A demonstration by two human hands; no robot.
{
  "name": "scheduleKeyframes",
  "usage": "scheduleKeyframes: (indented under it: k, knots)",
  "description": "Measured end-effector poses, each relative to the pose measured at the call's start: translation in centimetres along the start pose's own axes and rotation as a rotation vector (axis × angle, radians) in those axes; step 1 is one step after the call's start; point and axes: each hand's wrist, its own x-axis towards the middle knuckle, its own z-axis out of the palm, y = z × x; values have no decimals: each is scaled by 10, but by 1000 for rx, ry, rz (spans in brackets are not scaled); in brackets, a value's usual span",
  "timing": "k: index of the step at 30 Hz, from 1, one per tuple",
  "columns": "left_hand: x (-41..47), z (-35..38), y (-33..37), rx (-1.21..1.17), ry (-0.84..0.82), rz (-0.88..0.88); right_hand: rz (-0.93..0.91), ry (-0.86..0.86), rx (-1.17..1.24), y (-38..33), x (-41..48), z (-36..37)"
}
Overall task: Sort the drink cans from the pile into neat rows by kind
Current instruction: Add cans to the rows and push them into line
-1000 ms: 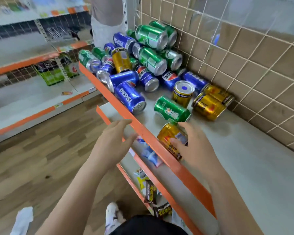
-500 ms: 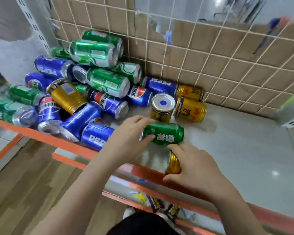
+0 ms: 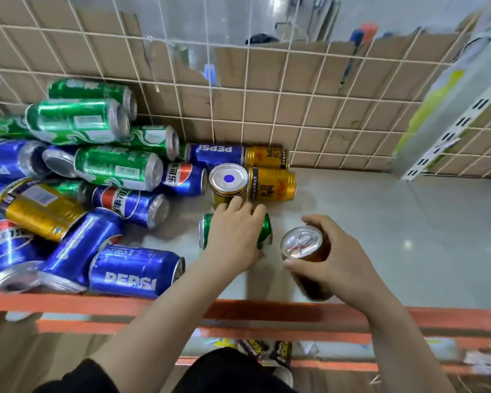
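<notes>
one green can (image 3: 266,233) lies on the shelf (image 3: 386,239) under the left hand (image 3: 233,236), which curls round it. just right, the right hand (image 3: 345,260) grips a gold can (image 3: 301,241), top up. the pile (image 3: 97,177) lies left.

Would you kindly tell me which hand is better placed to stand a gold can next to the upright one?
Probably the right hand: it grips a gold can. The left hand holds the green can lying on its side, just in front of the upright gold can.
</notes>
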Motion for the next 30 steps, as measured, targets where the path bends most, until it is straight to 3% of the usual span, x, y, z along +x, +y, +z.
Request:
scheduleKeyframes:
  k: [5,11,15,30]
  knots:
    - [-4,-8,0,-208,65,-57,131,236,266,20,-5,-6]
    - [0,-46,10,-724,181,-209,190,466,303,35,-27,-23]
    - [5,-48,34,-903,193,-213,170,517,282,51,-49,-48]
    - [25,-68,308,-1156,105,34,193,808,339,191,-187,-220]
